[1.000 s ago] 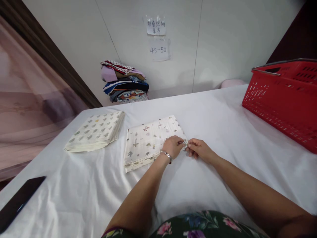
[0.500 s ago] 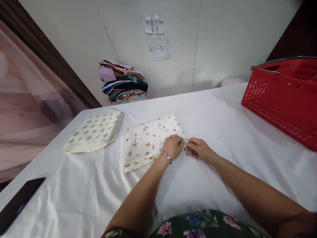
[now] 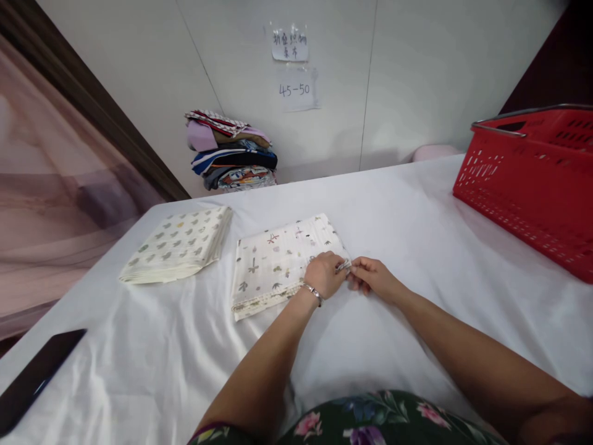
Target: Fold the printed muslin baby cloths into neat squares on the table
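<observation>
In the head view, the folded plant-print cloth (image 3: 273, 259) lies on the white tablecloth (image 3: 398, 213), beside a folded grey-motif cloth (image 3: 178, 244); the left hand (image 3: 325, 275) pinches its near right corner, the right hand (image 3: 374, 279) grasping the edge just beside; the step looks like evening that corner's layers; the next move seems to call for aligning them before loosening either pinch.

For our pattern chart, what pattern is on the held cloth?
The cloth is pale with small scattered motifs, seen best in the head view.
</observation>
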Motion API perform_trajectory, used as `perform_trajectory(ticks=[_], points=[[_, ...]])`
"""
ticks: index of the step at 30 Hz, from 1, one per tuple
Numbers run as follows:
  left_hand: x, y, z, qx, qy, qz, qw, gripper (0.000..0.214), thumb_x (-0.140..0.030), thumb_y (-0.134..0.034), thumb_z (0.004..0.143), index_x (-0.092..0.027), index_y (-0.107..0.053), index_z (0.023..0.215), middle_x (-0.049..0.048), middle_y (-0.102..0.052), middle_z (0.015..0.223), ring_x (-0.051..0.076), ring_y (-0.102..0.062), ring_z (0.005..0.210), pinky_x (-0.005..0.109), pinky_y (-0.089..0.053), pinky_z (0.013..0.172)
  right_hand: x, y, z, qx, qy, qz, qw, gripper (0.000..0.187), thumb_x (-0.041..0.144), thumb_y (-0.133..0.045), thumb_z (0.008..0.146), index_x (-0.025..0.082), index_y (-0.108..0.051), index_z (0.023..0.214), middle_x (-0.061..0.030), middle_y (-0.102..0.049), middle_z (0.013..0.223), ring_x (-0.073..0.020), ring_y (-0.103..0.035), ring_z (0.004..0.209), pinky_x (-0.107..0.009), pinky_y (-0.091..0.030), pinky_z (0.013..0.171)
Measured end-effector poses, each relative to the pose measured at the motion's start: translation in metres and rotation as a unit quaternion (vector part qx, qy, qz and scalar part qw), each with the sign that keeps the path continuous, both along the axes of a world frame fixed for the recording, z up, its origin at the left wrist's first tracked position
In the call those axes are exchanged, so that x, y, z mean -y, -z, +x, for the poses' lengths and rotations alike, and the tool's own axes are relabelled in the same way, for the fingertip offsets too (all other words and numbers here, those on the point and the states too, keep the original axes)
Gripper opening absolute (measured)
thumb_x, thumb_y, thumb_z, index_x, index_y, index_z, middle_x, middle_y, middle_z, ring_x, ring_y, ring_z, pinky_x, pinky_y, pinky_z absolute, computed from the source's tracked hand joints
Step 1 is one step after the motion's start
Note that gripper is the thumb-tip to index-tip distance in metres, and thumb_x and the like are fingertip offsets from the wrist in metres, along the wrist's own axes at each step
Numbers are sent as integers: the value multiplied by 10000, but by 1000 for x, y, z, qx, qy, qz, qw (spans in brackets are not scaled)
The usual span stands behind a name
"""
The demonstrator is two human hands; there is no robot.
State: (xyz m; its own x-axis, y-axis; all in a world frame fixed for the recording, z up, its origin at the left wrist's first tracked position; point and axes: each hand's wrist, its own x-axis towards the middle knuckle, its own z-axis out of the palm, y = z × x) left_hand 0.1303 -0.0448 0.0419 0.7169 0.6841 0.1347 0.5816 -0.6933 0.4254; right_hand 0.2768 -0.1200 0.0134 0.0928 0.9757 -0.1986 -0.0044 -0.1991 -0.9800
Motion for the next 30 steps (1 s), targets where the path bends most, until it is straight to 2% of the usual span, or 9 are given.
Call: perform_trajectory(ticks=[6,10,13,17,22,30], points=[[2,4,2,-5,-10,25,1000,137,-278,-515,802,-211,-627,847,23,-586,840,167,-529,840,273,-414,731,0,1,0,7,0,5,1000,239,407,-569,761,171,-539,787,-23,-624,726,-103,-576,542,-174,-391,370],[4,6,3,-23,-6,48,999,137,-230,-510,795,-215,-626,866,40,-581,874,187,-520,874,301,-409,768,0,4,0,25,11,4,1000,227,394,-574,752,172,-535,774,-13,-616,643,-101,-558,494,-174,-370,350],[3,5,3,-23,-10,49,998,179,-193,-473,803,-218,-625,895,42,-583,881,183,-517,880,298,-408,779,0,4,-1,25,25,-11,999,195,362,-577,741,174,-530,762,-21,-633,666,-99,-559,484,-173,-359,339],[2,1,2,-21,-14,62,998,198,-175,-458,801,-213,-615,916,49,-580,894,190,-508,898,311,-400,794,-1,1,0,9,33,-39,999,164,327,-579,732,179,-514,702,-14,-624,630,-100,-559,465,-172,-334,322],[5,0,3,-39,16,80,996,170,-192,-463,813,-199,-606,905,66,-572,903,209,-502,909,343,-388,802,-3,-3,2,-37,39,-63,997,150,287,-579,723,170,-517,654,-6,-615,602,-82,-542,431,-169,-306,326],[8,3,4,-34,9,92,995,133,-218,-530,771,-198,-601,882,53,-575,896,202,-514,880,325,-405,762,-4,-3,4,-82,36,-52,995,181,322,-619,709,166,-541,659,-1,-621,632,-75,-544,448,-166,-287,335]])
